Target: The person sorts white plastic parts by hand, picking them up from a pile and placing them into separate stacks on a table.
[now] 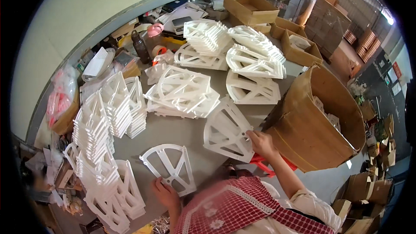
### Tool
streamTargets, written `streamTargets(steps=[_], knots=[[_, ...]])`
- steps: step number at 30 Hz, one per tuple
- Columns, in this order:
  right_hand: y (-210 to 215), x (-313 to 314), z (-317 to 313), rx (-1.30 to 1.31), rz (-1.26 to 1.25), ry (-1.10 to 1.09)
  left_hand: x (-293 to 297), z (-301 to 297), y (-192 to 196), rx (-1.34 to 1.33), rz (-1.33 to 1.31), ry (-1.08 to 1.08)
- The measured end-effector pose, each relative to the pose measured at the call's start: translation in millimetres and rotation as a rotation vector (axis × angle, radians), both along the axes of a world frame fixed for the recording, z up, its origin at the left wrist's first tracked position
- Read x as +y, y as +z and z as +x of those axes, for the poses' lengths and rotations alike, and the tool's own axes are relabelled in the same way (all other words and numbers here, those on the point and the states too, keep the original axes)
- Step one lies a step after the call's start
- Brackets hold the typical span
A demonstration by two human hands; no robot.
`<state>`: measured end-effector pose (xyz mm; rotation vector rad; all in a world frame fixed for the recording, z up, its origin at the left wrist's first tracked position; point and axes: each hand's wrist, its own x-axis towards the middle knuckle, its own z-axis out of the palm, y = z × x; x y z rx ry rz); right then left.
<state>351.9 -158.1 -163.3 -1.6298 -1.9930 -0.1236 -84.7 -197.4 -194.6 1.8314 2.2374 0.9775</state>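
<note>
My left hand [167, 193] grips the lower left edge of a white fan-shaped plastic frame [173, 173], which is near the table's front edge. My right hand [262, 144] is closed on the right corner of another white fan-shaped piece [236, 135], tilted over the table's right side. Its thumb and fingers pinch near a small dark hole. Leaning stacks of similar white frames [93, 125] run along the left of the table. A looser pile [182, 91] lies at the middle, and more stacks [208, 37] stand at the back.
A large open cardboard box [294, 121] stands right of the table, with a red plastic item [262, 164] beside it. Smaller cardboard boxes [251, 11] sit at the back. A dark bottle [139, 45], an orange tape roll [159, 51] and a bagged pink bundle [63, 99] line the cluttered left edge.
</note>
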Motion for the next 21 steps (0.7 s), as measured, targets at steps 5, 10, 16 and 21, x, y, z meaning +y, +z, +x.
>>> streamTargets(steps=[5,10,16,21], knots=[[9.9,32.6,-3.0,-0.194,-0.473,-0.300,-3.3,12.1,15.2,-0.007,-0.035,0.069],[90.1,103.9,-40.5,-0.138,-0.346,-0.223,-8.8,6.0,-3.2,0.043,0.001,0.097],[89.8,242.6,-88.5,-0.067,-0.071,0.105,-7.1,-0.4,-10.8,0.022,0.051,0.093],[82.9,319.8,-82.9,-0.068,-0.574,-0.132,-4.5,6.8,-5.8,0.002,0.058,0.110]])
